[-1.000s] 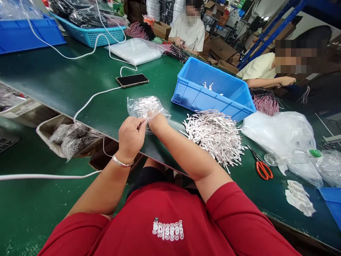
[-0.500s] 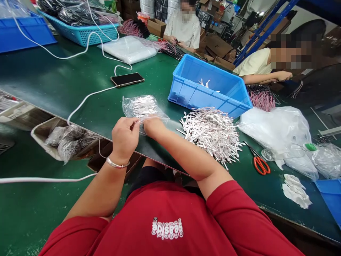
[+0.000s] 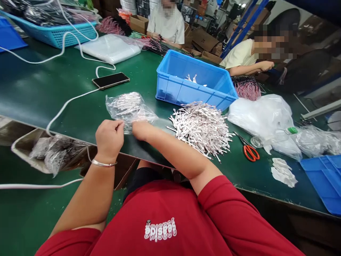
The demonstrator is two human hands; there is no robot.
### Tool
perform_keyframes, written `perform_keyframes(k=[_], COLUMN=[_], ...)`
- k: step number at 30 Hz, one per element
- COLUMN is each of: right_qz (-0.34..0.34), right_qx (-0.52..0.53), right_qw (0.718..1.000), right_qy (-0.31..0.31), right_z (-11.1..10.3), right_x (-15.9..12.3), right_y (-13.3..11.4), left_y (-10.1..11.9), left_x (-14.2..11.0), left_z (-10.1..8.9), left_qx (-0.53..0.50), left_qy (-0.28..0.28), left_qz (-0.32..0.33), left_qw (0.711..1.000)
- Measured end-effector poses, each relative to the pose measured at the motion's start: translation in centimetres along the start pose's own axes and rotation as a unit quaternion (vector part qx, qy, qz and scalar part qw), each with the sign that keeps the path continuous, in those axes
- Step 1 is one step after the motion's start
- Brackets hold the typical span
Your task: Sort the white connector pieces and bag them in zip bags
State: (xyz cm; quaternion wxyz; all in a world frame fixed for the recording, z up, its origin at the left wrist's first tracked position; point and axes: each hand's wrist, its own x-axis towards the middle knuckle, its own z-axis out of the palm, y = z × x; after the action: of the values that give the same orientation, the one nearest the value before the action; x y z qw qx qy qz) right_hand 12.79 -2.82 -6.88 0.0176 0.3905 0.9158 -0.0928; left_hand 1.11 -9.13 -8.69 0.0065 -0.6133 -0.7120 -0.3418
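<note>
A clear plastic bag (image 3: 112, 106) lies on the green table, with a bundle of short white connector wires (image 3: 129, 102) inside it. My left hand (image 3: 109, 139) is closed in a pinch at the bag's near edge. Beside it, my right hand (image 3: 141, 130) reaches to the bag's mouth; its fingers are hidden by the hand itself and the film, so their grip does not show. To the right of my right forearm spreads a large loose pile of the same white wires (image 3: 202, 128).
Behind the pile stands a blue bin (image 3: 197, 87) with a few wires inside. Orange-handled scissors (image 3: 250, 153), a plastic bottle (image 3: 277, 136) and crumpled white gloves or cloth (image 3: 283, 172) lie at right. A phone (image 3: 111, 80) rests near a white cable. Two people work across the table.
The whole view has shifted, so the table things appear further left. Both hands stay at the bag's near edge, and my left hand has turned slightly with its fingers still closed.
</note>
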Motion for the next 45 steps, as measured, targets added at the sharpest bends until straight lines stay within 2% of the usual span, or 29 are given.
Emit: perform_keyframes(k=[3, 5, 8, 10, 13, 15, 17, 21, 24, 27, 29, 32, 37, 42, 45], right_qz=[-0.028, -0.099, -0.160, -0.140, -0.074, -0.034, 0.003, 0.109, 0.174, 0.203, 0.222, 0.254, 0.250, 0.240, 0.246], right_qx=[0.000, -0.003, 0.005, 0.008, 0.007, 0.002, -0.002, -0.003, 0.006, 0.022, 0.028, 0.026, 0.036, 0.048, 0.046], right_qw=[0.999, 0.994, 0.986, 0.986, 0.978, 0.968, 0.961, 0.952, 0.951, 0.955, 0.956, 0.955, 0.959, 0.959, 0.958], right_qy=[0.019, 0.036, 0.040, 0.088, 0.195, 0.248, 0.277, 0.285, 0.257, 0.216, 0.189, 0.153, 0.127, 0.146, 0.141], right_z=[0.1, 0.6, 2.1, 3.2, 4.4, 4.7, 4.8, 4.7, 4.3, 3.8, 3.5, 3.3, 3.4, 3.6, 3.5], right_x=[-5.9, -10.5, -16.9, -20.2, -23.8, -25.6, -26.9, -28.5, -28.7, -28.1, -27.5, -26.7, -26.7, -27.9, -28.1], right_y=[-0.6, -0.5, 0.4, 1.5, 3.4, 4.4, 5.1, 5.9, 6.5, 7.3, 7.7, 8.0, 8.0, 7.9, 7.6], left_y=[-0.2, 0.3, 2.6, 5.0, 8.9, 11.2, 13.1, 15.8, 16.6, 16.6, 16.6, 16.7, 16.6, 16.3, 16.5], left_x=[-0.5, -1.1, -2.1, -2.6, -3.0, -3.0, -3.2, -4.6, -5.6, -5.5, -5.0, -4.2, -3.8, -4.0, -4.2], left_z=[-0.4, -1.2, -2.0, -1.7, 0.1, 1.5, 2.6, 3.8, 4.7, 5.8, 6.5, 7.3, 7.5, 6.4, 5.7], left_qx=[0.037, 0.053, 0.037, -0.011, -0.071, -0.070, -0.042, 0.013, 0.019, 0.016, 0.017, 0.017, -0.001, 0.018, 0.051], left_qy=[-0.075, -0.115, -0.101, -0.118, -0.216, -0.265, -0.305, -0.369, -0.326, -0.276, -0.280, -0.302, -0.302, -0.280, -0.297], left_qz=[0.009, 0.026, 0.054, 0.080, 0.155, 0.199, 0.218, 0.240, 0.264, 0.304, 0.319, 0.304, 0.313, 0.320, 0.299], left_qw=[0.996, 0.992, 0.993, 0.990, 0.962, 0.941, 0.926, 0.898, 0.907, 0.912, 0.905, 0.903, 0.900, 0.905, 0.906])
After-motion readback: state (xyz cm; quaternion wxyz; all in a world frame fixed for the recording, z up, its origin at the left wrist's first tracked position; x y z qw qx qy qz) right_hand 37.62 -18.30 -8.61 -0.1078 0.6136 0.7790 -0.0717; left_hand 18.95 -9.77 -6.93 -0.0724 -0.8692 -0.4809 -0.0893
